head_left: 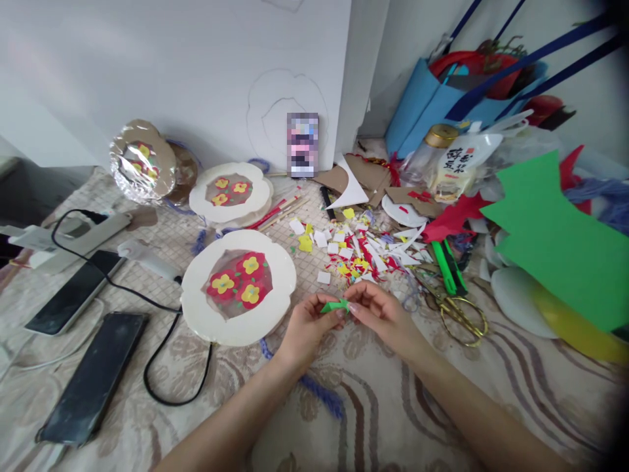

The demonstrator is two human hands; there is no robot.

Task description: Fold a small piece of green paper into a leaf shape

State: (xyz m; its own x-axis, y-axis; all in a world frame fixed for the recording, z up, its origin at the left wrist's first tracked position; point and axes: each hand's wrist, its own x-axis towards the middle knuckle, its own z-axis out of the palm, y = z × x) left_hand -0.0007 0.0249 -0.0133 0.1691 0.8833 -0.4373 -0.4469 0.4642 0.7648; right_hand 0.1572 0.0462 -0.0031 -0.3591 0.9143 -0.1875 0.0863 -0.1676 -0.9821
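Note:
A small piece of green paper [332, 306] is pinched between the fingertips of both hands above the patterned cloth. My left hand [310, 325] grips its left part, and my right hand [381, 314] pinches its right end. Just left of them lies a white flower-shaped frame [284, 275] with red and yellow paper flowers [251, 264] on its see-through middle. Gold-handled scissors [462, 320] lie to the right of my right hand. Beyond my fingers is a pile of white, red and yellow paper scraps [361, 252].
A green box cutter [448, 265] and a large green paper sheet [560, 242] lie at the right. Another flower frame [260, 190] sits behind the near one. At the left are a hot glue gun [147, 259], a black cable [152, 387] and dark phones [95, 377]. An upright phone [303, 145] leans behind.

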